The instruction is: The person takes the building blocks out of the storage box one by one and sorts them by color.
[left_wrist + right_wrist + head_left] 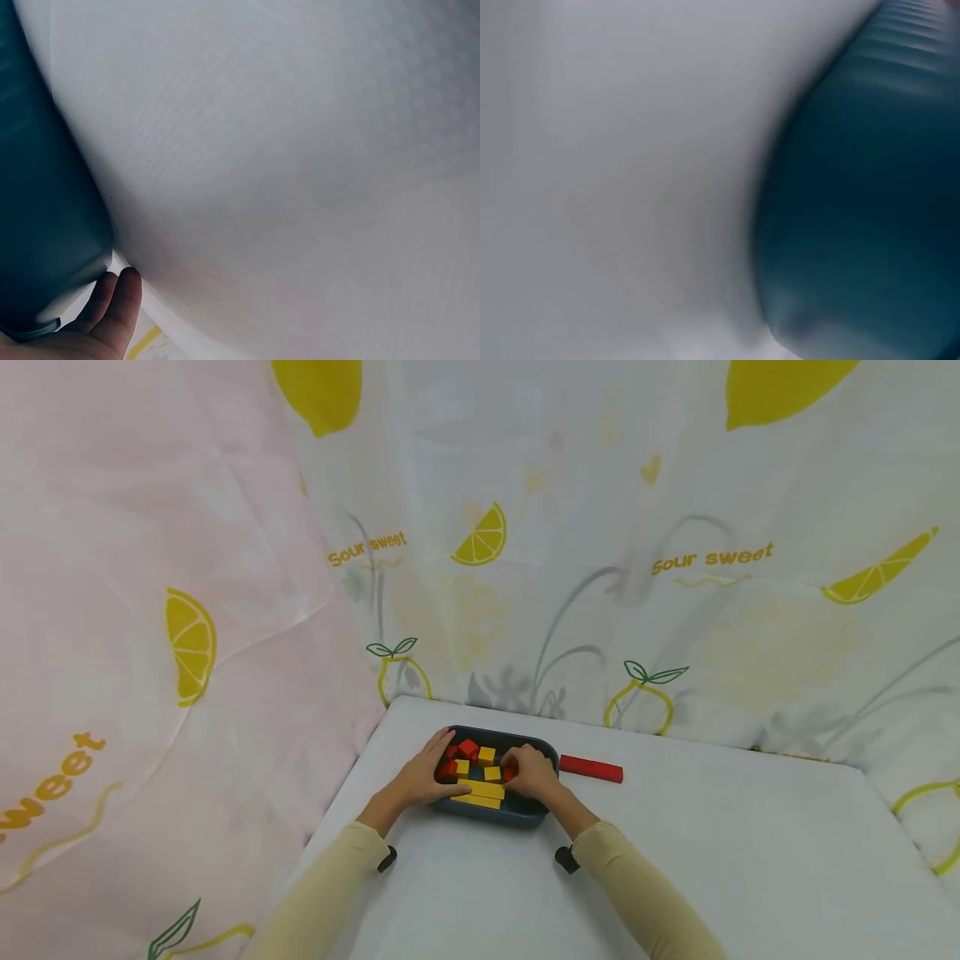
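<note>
A dark blue tray (480, 814) with rounded corners holds several red and yellow blocks. My left hand (415, 779) holds the tray's left side, its fingers along the outer wall and its thumb over the yellow bars (483, 791). In the left wrist view two fingers (120, 311) show against the tray wall (52, 187). Inside the tray's right part, my right hand (531, 772) has curled fingers at a red block (509, 773), mostly covered by them. Close by lies a yellow cube (492, 773). Only the tray wall (855, 210) shows clearly in the blurred right wrist view.
A long red bar (591, 768) lies on the white table (712, 843) just right of the tray. Red cubes (468, 749) and another yellow cube (487, 756) sit toward the tray's back. A lemon-printed curtain (555, 568) bounds the table behind and on the left.
</note>
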Demonstrator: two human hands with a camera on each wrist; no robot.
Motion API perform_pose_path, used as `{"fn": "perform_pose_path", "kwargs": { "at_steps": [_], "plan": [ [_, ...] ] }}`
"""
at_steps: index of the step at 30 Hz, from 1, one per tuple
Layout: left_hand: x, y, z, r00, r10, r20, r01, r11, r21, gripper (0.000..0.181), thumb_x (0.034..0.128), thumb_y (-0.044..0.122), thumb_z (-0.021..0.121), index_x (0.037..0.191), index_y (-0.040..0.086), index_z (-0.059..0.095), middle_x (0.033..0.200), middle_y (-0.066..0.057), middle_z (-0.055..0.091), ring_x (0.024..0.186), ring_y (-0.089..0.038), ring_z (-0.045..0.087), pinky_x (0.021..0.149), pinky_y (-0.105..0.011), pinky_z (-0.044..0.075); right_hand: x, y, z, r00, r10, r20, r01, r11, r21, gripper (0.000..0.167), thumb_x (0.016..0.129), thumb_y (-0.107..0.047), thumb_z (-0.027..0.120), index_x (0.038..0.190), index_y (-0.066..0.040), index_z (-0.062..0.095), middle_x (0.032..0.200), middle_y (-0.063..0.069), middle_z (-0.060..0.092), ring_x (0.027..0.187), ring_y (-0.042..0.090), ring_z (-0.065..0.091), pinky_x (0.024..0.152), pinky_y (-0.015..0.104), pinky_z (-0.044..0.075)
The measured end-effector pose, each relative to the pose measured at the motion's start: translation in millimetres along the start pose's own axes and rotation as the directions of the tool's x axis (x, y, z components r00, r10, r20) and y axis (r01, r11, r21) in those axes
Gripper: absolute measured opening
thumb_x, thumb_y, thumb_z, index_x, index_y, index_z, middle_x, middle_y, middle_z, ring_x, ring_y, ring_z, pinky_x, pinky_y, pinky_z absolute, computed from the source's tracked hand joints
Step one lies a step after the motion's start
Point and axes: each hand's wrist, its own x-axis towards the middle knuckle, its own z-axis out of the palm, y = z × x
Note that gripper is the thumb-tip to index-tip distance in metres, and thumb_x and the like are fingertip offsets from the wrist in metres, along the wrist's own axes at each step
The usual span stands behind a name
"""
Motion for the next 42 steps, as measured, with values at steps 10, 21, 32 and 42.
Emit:
{"fn": "perform_pose_path", "kwargs": {
  "at_steps": [10,21,32,42],
  "plan": [
    [-1.4,0.1,-5.4,1.000,-0.019,-0.015,0.019,1.000,0.002,0.112,0.0743,0.066,0.074,0.160,0.022,0.016,0.167,-0.005,0.011,0.147,-0.035,0.031,0.113,-0.061,0.033,-4.5,2.1,-23.9,0.995,-0.094,0.013,0.094,0.995,0.038,0.046,0.076,-0.016,0.086,0.117,-0.006,0.067,0.109,0.012,0.066,0.098,0.026,0.062,0.091,0.043,0.054],
    [-0.3,-1.2,1.3,1.000,-0.017,0.003,0.017,1.000,-0.003,0.110,0.0752,0.066,0.073,0.159,0.022,0.018,0.168,-0.004,0.010,0.148,-0.034,0.030,0.114,-0.060,0.032,-6.8,9.7,-18.2,0.982,-0.100,0.158,0.132,0.969,-0.211,0.068,0.068,-0.040,0.090,0.126,-0.016,0.063,0.121,0.006,0.064,0.113,0.027,0.057,0.099,0.048,0.044],
    [2.7,4.6,-0.2,1.000,-0.016,0.011,0.016,1.000,-0.003,0.110,0.0760,0.065,0.073,0.160,0.022,0.017,0.168,-0.004,0.009,0.148,-0.034,0.029,0.115,-0.059,0.031,-5.2,8.1,-12.2,0.997,-0.054,0.056,0.068,0.955,-0.290,0.057,0.068,-0.039,0.090,0.117,-0.016,0.071,0.112,0.004,0.067,0.104,0.024,0.060,0.089,0.040,0.046],
    [-2.6,0.7,1.5,1.000,0.007,-0.024,-0.008,1.000,-0.026,0.103,0.0813,0.064,0.069,0.159,0.019,0.018,0.167,-0.005,0.012,0.148,-0.035,0.030,0.113,-0.062,0.032,-6.1,5.3,-1.0,1.000,-0.026,-0.001,0.024,0.942,-0.334,0.041,0.072,-0.026,0.088,0.108,-0.012,0.074,0.101,0.004,0.068,0.094,0.023,0.059,0.083,0.038,0.047]
  ]
}}
